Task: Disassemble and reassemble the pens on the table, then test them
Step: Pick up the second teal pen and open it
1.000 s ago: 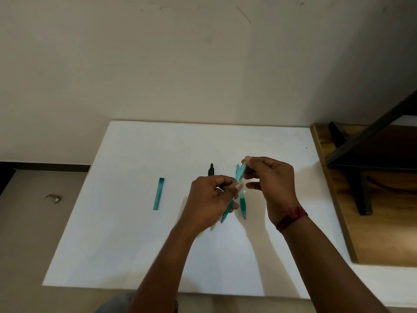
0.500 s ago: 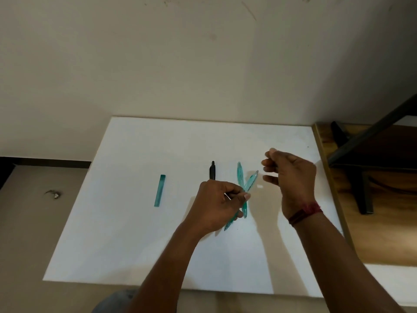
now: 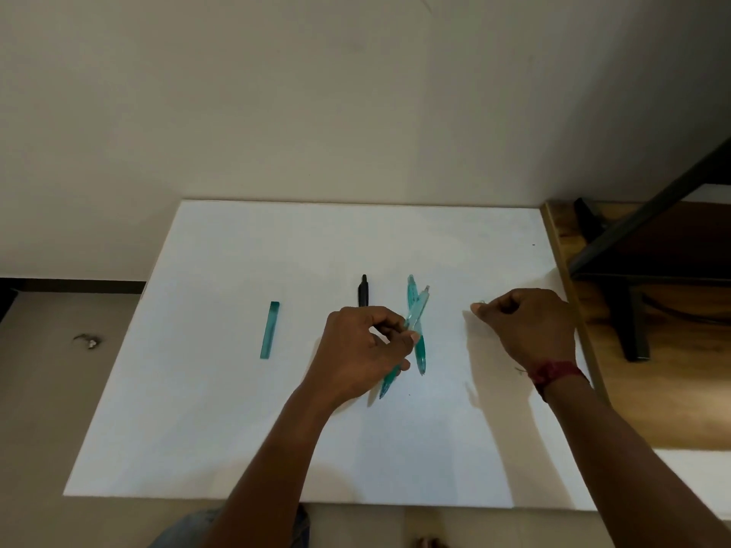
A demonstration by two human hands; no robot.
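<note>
White table (image 3: 205, 429) close up, both arms over its near edge. Left hand (image 3: 358, 350) above the middle, fingers curled round a teal pen (image 3: 387, 385). Held slanted, one end low and near, the other end up and away. Right hand (image 3: 530, 326) off to the right, just over the table, red band (image 3: 553, 373) on the wrist. Fingers curled in, thumb and fingertip pinched together; too small to tell if anything sits between them. Second teal pen (image 3: 421, 352) flat on the table, crossing behind the held one. Teal piece (image 3: 270, 330) lying alone out left. Black pen (image 3: 364, 292) a bit farther back, partly hidden by the left hand. Plain wall (image 3: 356, 112) behind, brown wood (image 3: 633, 389) on the right.
</note>
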